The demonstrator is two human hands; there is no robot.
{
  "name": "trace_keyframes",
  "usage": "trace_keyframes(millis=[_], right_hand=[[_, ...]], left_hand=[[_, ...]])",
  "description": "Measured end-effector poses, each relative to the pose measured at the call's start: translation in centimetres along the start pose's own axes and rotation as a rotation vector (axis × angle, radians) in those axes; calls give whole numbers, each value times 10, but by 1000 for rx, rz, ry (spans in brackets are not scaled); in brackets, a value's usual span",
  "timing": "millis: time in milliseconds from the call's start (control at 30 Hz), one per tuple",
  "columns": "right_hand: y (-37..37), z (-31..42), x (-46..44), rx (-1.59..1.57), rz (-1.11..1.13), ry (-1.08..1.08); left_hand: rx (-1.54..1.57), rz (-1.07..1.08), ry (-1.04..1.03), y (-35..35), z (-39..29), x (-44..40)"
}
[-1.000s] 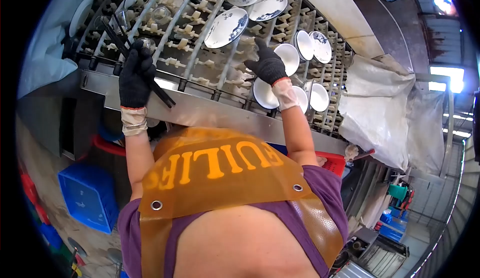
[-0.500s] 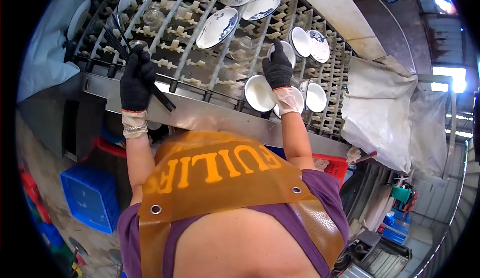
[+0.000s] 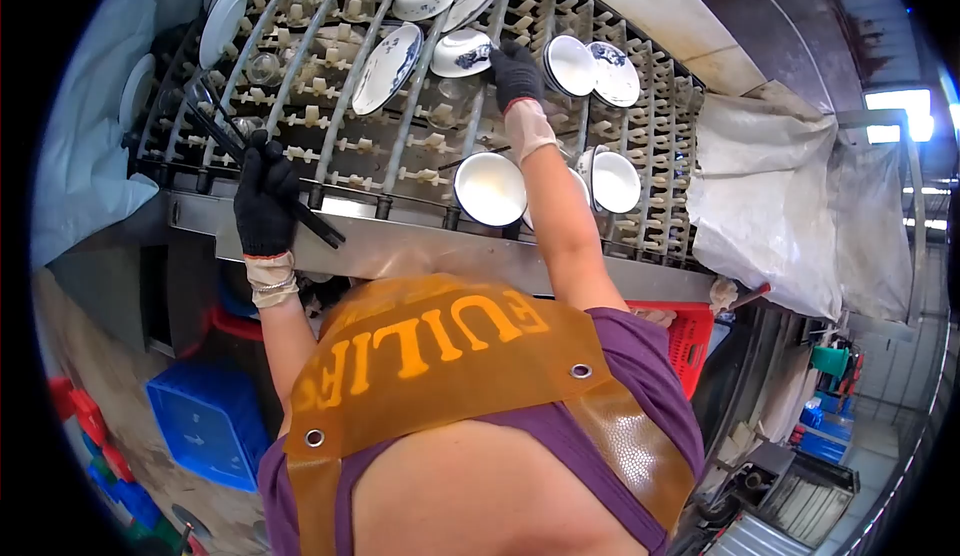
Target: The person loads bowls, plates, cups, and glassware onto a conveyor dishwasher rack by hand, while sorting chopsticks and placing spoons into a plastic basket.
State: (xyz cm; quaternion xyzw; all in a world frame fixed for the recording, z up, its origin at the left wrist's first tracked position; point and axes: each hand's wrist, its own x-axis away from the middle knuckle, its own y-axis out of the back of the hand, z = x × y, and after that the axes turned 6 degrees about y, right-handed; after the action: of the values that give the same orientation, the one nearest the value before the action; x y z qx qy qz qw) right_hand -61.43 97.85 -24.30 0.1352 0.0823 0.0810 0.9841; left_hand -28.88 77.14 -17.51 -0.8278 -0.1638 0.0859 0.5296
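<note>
My left hand point(image 3: 265, 196), in a black glove, is closed around several dark chopsticks point(image 3: 318, 224) over the near left edge of the pegged rack point(image 3: 385, 201). Farther out, my right hand point(image 3: 518, 74), also black-gloved, grips the rim of a blue-patterned bowl point(image 3: 463, 54), which is tipped on its side on the rack. Just left of that bowl leans an oval patterned plate point(image 3: 388, 68). A white bowl point(image 3: 490, 189) lies below my right wrist, facing up. To the right of my right hand are a white bowl point(image 3: 571, 66) and a patterned dish point(image 3: 614, 74).
Glass cups point(image 3: 263, 69) and white plates point(image 3: 223, 24) stand on the rack's left part. Another white bowl point(image 3: 615, 182) rests near the right front. A metal ledge point(image 3: 440, 244) runs along the near side. Plastic sheeting point(image 3: 765, 196) hangs at right; a blue crate point(image 3: 205, 424) sits lower left.
My right hand has moved from the white bowls up and left, and a bowl now sits tipped beside the patterned plate. My left hand still holds the chopsticks. Dishes have shifted left in view.
</note>
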Motion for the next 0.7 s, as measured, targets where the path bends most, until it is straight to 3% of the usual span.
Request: trace_keyframes(millis=[33,100,167,233,267,300,367,400,433,500,533,567,600,633,700], right_hand=[[9,-20,-9,-3,-3,4],[47,3,3,517,-169,600],[68,23,14,920,-331,600],[81,-16,1,985,-158,468],[91,-15,-3,977,8,493],[98,-12,-6,976,-3,494],[108,-7,-14,610,-17,485],[113,13,-14,342,105,229],[115,29,-1,-84,92,-14],[119,24,3,-367,179,-115],[106,11,3,-878,166,-294],[101,3,5,-796,144,-336],[101,-39,0,-209,270,24],[101,-77,-9,390,371,379],[114,-21,10,182,547,403]], left_hand=[[-2,5,-1,-1,2,1],[-119,-119,-65,-7,8,5],[-141,-221,-81,-13,13,5],[-231,-177,31,-21,16,7],[-356,-320,76,-38,25,6],[-507,-275,131,-42,30,5],[-627,-170,337,-47,42,-3],[-653,-129,369,-60,51,-6],[-603,-188,386,-78,59,-11],[-618,-149,418,-109,72,-28],[-761,-67,397,-111,81,-39],[-903,18,377,-114,89,-51],[-945,-95,466,-128,100,-63],[-993,-28,466,-130,112,-75],[-1146,70,538,-141,130,-97]])
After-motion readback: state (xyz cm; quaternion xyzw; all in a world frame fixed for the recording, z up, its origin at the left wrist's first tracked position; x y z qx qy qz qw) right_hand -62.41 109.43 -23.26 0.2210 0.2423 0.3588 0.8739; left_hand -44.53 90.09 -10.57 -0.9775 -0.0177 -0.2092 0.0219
